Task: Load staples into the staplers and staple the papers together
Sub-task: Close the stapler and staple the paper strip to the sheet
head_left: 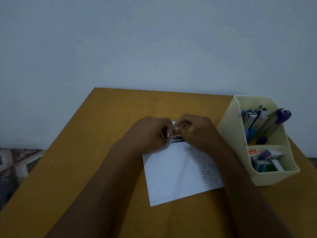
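Both hands meet over the far edge of the white papers (178, 172) on the brown table. My left hand (149, 133) grips a small stapler (175, 138), of which only a metal and black part shows between the hands. My right hand (195, 131) pinches a small pale object (174, 123) just above the stapler; what it is I cannot tell. Most of the stapler is hidden by the fingers.
A cream desk organiser (267, 177) stands at the right of the table (85, 152). Its back compartment holds purple and blue staplers (267, 121); its front compartment holds small staple boxes (264, 160). The wall rises just behind the table. A patterned fabric (15, 162) lies at the left.
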Demonstrator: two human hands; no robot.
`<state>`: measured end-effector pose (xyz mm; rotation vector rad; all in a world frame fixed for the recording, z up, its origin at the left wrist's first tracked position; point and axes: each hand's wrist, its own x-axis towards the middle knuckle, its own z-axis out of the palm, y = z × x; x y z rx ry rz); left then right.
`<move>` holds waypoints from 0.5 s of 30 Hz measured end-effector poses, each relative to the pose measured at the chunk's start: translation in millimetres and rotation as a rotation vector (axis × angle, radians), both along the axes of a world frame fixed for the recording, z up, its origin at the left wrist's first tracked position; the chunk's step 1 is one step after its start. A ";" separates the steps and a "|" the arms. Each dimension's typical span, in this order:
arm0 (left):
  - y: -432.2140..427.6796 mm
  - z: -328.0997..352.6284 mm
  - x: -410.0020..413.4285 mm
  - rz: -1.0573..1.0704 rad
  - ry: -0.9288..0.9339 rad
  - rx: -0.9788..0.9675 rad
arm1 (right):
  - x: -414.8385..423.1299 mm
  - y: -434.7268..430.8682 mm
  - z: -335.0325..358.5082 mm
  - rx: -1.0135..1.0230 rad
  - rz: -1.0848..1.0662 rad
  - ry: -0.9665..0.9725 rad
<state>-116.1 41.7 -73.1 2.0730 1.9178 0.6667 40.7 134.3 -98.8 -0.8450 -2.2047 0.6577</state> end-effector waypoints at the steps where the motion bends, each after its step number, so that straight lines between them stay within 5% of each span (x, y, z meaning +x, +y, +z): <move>1: -0.2 -0.3 -2.1 0.009 -0.029 -0.002 | 0.3 -1.6 1.2 0.012 0.037 -0.010; 15: -2.5 0.6 -11.9 -0.011 -0.142 -0.028 | 4.8 -5.4 6.6 0.121 0.183 -0.126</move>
